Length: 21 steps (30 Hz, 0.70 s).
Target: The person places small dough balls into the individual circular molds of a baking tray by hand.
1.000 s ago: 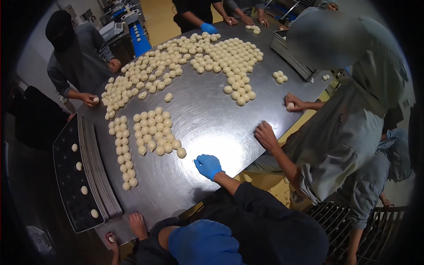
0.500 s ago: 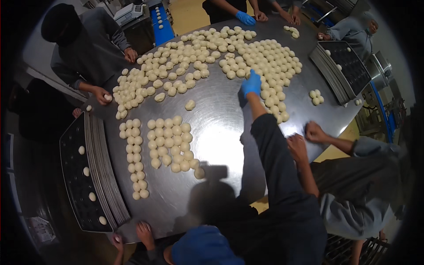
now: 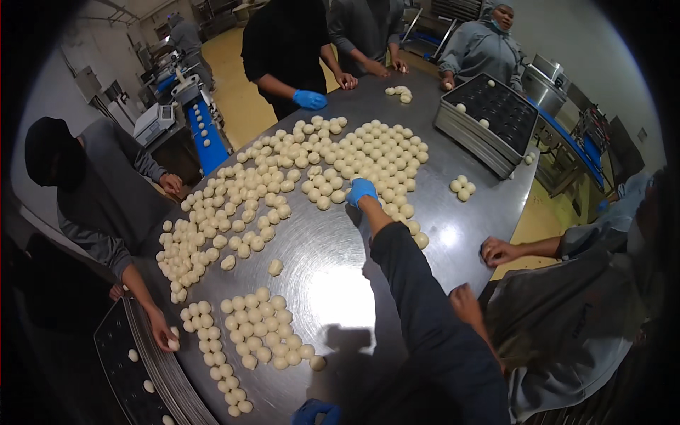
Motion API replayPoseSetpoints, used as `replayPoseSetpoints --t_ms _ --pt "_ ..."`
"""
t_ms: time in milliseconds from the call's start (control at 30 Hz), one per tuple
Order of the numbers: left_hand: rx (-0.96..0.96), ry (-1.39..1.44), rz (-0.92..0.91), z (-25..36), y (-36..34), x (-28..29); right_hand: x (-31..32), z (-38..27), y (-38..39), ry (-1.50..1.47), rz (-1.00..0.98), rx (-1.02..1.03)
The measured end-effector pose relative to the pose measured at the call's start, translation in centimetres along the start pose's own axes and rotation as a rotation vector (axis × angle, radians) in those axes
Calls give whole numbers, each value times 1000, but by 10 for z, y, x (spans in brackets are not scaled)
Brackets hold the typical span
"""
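My right hand (image 3: 363, 193), in a blue glove, reaches out to the packed dough balls (image 3: 386, 152) right of the table's middle. Its fingers curl down at the edge of that group; what lies under them is hidden. A smaller cluster of dough balls (image 3: 323, 188) sits just left of it. At the lower edge my left hand (image 3: 316, 412), also blue-gloved, is partly cut off, its fingers unclear. Nearer on the left lie a block of round dough balls (image 3: 260, 324) and a double row (image 3: 211, 343). Rougher dough pieces (image 3: 227, 202) spread behind them.
Black trays are stacked at the lower left (image 3: 117, 368) and the far right (image 3: 496, 113), with a few balls in their tops. Co-workers stand around the steel table (image 3: 333, 248); one hand (image 3: 161, 331) holds a ball near the left stack. A blue conveyor (image 3: 205, 134) runs behind.
The view has tilted upward. My right hand stays by the packed dough balls, and my left glove has entered below. The left co-worker's hand has carried a ball to the near tray stack.
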<state>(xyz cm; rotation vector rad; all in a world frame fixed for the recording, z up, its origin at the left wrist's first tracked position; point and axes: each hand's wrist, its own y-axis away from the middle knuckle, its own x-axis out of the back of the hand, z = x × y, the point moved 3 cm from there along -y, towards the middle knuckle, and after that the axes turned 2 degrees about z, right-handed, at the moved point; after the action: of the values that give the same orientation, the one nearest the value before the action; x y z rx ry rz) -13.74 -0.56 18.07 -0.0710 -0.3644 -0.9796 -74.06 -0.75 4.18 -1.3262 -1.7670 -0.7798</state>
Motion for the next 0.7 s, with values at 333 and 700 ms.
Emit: replayPoseSetpoints --t_ms 333,700 --pt "166 533 162 -12 -42 -40 66 -42 305 -1107 -163 -151" --pt "290 449 -189 -130 4 -65 24 22 563 -677 -474 297"
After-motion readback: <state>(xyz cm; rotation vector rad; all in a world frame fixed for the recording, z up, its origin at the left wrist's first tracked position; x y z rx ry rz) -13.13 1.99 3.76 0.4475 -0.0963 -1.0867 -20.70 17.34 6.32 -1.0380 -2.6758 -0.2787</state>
